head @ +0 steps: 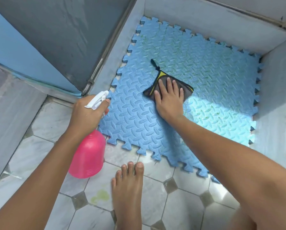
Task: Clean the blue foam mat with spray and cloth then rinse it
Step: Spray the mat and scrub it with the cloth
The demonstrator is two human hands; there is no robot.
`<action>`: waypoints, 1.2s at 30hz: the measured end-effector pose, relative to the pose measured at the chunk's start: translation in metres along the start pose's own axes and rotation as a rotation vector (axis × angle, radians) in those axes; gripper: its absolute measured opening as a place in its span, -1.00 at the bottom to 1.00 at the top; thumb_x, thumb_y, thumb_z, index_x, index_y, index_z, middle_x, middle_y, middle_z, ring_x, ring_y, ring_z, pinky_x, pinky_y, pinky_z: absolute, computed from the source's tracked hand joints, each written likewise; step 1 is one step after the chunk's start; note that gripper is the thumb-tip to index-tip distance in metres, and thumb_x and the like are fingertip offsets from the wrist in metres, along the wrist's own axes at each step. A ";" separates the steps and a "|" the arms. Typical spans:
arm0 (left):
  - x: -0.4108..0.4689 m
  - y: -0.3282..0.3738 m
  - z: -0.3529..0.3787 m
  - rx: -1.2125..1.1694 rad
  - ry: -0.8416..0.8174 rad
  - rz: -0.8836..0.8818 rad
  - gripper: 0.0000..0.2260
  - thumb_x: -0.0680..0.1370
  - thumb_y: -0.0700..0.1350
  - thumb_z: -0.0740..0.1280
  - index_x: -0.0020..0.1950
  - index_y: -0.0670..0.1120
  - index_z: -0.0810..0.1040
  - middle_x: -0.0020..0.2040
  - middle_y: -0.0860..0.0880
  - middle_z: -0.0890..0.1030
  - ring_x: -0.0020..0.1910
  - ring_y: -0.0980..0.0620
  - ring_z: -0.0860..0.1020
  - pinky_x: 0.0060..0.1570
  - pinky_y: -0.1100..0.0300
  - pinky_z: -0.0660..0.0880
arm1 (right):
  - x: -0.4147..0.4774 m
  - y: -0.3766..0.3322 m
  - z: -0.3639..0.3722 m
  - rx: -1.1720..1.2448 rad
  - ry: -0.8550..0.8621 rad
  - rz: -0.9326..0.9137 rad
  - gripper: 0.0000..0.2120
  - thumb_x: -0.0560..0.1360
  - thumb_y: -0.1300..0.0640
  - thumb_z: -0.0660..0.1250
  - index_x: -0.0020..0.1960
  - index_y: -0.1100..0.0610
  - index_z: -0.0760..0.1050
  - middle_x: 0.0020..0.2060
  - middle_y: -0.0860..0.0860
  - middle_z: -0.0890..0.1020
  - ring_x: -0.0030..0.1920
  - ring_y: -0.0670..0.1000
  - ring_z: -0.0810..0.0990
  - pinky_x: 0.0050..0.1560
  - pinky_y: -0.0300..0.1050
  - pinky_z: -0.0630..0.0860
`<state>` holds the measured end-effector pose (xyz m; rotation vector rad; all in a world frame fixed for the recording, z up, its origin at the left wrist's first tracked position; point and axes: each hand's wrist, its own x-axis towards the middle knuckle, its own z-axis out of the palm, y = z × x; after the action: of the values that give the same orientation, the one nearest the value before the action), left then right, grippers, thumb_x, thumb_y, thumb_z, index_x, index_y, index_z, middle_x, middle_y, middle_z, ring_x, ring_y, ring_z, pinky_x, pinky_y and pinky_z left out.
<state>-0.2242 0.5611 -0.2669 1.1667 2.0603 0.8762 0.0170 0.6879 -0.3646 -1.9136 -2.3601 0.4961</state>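
The blue foam mat [205, 67] with jigsaw edges lies on the floor in a corner, with greenish stains on its far and right parts. A grey cloth [187, 89] with yellow trim and a black loop lies near the mat's middle. My right hand [169, 98] presses flat on the cloth with straight fingers. My left hand [87, 113] grips the neck of a pink spray bottle [89, 156] with a white trigger head, held over the mat's left edge, nozzle towards the mat.
Grey walls [213, 27] close in the mat at the back and right. A blue door panel [23, 52] stands at the left. A bare foot [127, 190] rests on the tiled floor [180, 196] in front of the mat, beside a faint green stain.
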 end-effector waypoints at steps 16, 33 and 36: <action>0.006 0.005 0.012 -0.069 -0.202 -0.124 -0.84 0.56 0.04 0.43 -0.04 -0.03 0.71 -0.23 -0.02 0.74 -0.05 -0.16 0.71 -0.25 -0.08 0.71 | -0.084 0.090 -0.004 -0.180 -0.218 -0.790 -0.52 0.72 -0.12 0.01 0.63 -0.10 0.19 0.64 -0.04 0.16 0.65 0.02 0.07 0.62 0.11 0.04; 0.003 0.060 0.107 0.298 -0.653 0.196 -0.43 0.38 0.20 0.59 -0.33 -0.18 0.34 -0.47 0.03 0.33 -0.46 0.08 0.34 -0.44 0.05 0.51 | -0.055 0.191 -0.061 -0.245 -0.134 -0.697 -0.59 0.66 -0.05 0.23 0.50 -0.10 0.40 0.42 0.07 0.48 0.29 0.16 0.47 0.21 0.11 0.49; -0.002 0.054 0.118 0.381 -0.680 0.255 -0.44 0.33 0.28 0.59 -0.34 -0.13 0.39 -0.45 0.07 0.46 -0.44 0.12 0.39 -0.33 0.14 0.36 | -0.051 0.260 -0.088 -0.126 0.044 -0.079 -0.64 0.66 -0.04 0.24 0.44 -0.04 0.47 0.40 0.16 0.46 0.36 0.27 0.40 0.34 0.17 0.40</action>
<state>-0.1072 0.6098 -0.2945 1.6741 1.5580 0.1288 0.2949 0.7030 -0.3484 -1.8497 -2.4823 0.3039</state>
